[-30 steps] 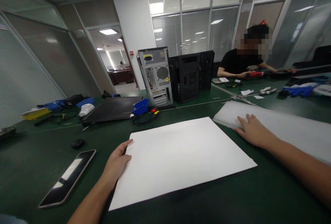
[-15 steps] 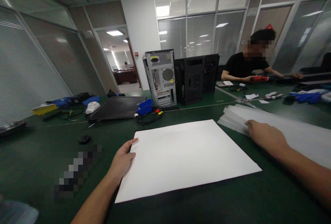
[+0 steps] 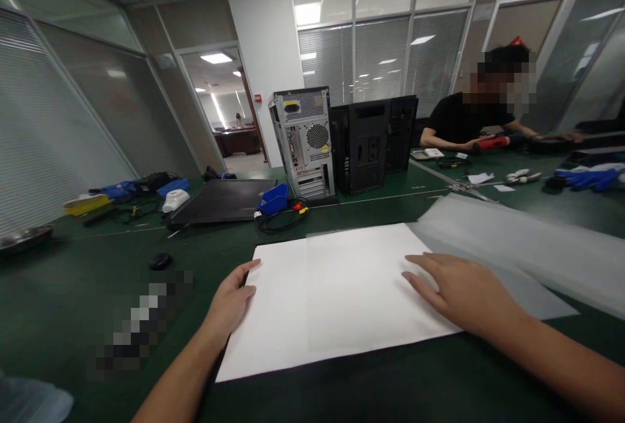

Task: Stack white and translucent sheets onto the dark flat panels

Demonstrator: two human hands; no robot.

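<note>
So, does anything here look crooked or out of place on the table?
Nothing is spilled or broken. One thing is askew: the clear sheet under the right hand covers only the right part of the white board and sticks out past its right edge. The left hand rests on the board's left edge.

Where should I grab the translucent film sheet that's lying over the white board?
Probably its left edge, from above: the thin translucent film sheet lies flat over the white rectangular board, and that edge is free between the left hand and right hand.

Green table (image 3: 73, 293) under white sheet (image 3: 293, 306), computer cases (image 3: 305, 140).
</note>
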